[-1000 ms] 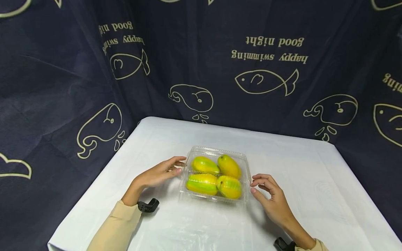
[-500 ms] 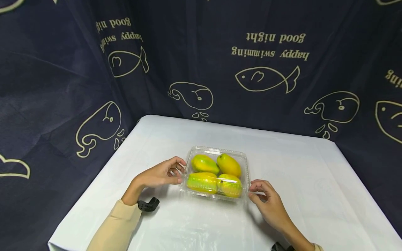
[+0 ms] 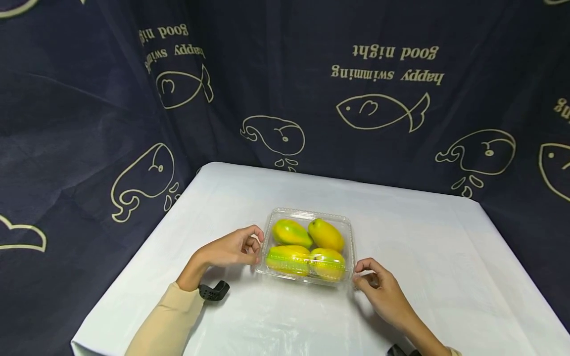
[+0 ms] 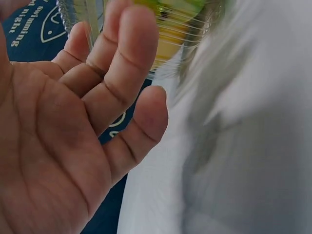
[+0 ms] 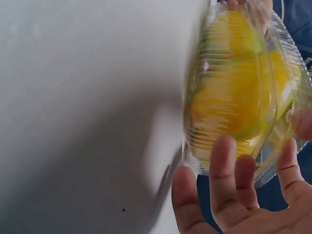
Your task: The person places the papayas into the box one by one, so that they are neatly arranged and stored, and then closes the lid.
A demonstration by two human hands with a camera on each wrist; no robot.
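A clear plastic clamshell box [image 3: 308,214] sits on the white table, its lid down over several yellow-green mangoes [image 3: 326,235]. At its left side, my left hand [image 3: 232,248] holds the edge with curled fingers, the thumb by the near left corner. My right hand [image 3: 384,292] holds the right edge near the front corner between thumb and fingers. Close up in the right wrist view, the thumb touches the rim and the fingers [image 5: 223,168] lie along the ribbed wall of the box. In the left wrist view, the box is mostly cut off and the fingers [image 4: 139,44] partly cover it.
White cloth covers the table [image 3: 276,326]. A dark blue curtain [image 3: 276,64] with fish and whale drawings hangs behind and to the left. Black wrist devices, such as the left band [image 3: 214,290], sit on both wrists.
My left fingers have curled in from a straighter pose at the box's left edge. My right hand has slid toward the near right corner, its thumb closing on the rim.
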